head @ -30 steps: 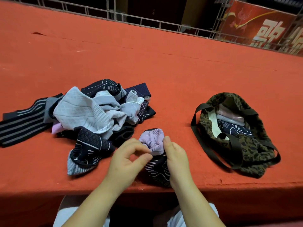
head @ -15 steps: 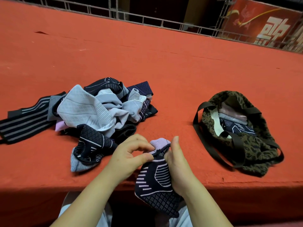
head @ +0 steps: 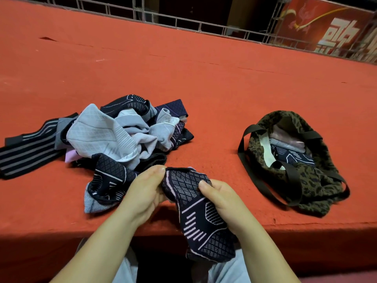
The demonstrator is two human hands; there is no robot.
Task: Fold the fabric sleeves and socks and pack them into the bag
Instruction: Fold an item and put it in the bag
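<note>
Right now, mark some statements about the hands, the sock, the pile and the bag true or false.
1. Both hands hold the dark sock. True: left hand and right hand grip its top.
2. The bag is empty. False: folded fabric lies inside.
3. The pile lies left of the bag. True.
4. The sock lies flat on the table. False: it hangs over the near edge.
5. The bag is zipped shut. False: it lies open.
</note>
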